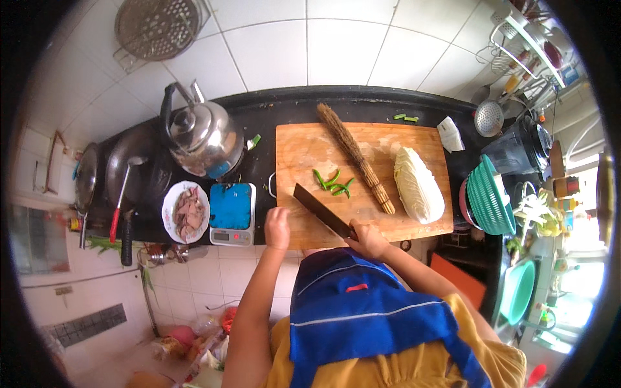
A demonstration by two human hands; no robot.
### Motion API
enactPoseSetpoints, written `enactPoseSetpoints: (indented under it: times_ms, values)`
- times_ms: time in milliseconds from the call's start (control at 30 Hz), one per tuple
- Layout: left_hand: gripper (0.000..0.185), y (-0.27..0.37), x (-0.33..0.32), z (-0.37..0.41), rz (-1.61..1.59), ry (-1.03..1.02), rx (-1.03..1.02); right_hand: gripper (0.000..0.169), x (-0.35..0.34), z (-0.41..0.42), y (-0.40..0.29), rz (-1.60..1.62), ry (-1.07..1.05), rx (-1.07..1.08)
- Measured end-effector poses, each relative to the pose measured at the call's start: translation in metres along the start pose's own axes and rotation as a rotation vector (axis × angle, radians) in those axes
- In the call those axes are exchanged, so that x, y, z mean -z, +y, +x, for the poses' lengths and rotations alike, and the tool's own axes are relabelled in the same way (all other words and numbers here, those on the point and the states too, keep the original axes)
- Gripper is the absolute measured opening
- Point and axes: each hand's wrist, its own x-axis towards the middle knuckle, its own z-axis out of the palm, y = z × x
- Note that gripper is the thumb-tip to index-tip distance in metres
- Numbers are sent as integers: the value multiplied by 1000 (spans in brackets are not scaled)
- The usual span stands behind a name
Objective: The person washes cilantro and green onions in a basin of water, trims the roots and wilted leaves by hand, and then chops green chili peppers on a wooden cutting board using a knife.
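Note:
My right hand (371, 238) grips the handle of a dark-bladed cleaver (318, 209), whose blade slants up and left over the wooden cutting board (301, 145). At the board's front left corner is my left hand (277, 229), its fingers partly hidden; whether it touches the edge is unclear. Several green chili peppers (335, 184) lie just beyond the blade. A bundled-stick pot brush (356, 157) rests diagonally across the board. To its right lies a whole napa cabbage (418, 186).
Left of the board are a kitchen scale (232, 213), a plate (167, 213) of sliced meat, a steel kettle (204, 138) and a wok (116, 165) with a ladle. A green colander (490, 194) and a blender jar (514, 145) stand to the right. Green scraps (406, 118) lie behind the board.

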Motion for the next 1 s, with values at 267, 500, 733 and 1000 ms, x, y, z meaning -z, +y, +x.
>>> enactPoseSetpoints:
  times_ms: [267,500,733,1000]
  values:
    - [24,30,-33,89,-9,-72,-114,29,42,-47,27,109,66,-41]
    - [19,12,-56,107,53,-132,-323,26,65,-80,23,189,211,-62]
    - [12,38,17,27,-72,-148,105,29,32,-53,22,237,42,-15]
    - [8,42,-31,11,-108,-108,-101,31,37,-40,31,10,57,-26]
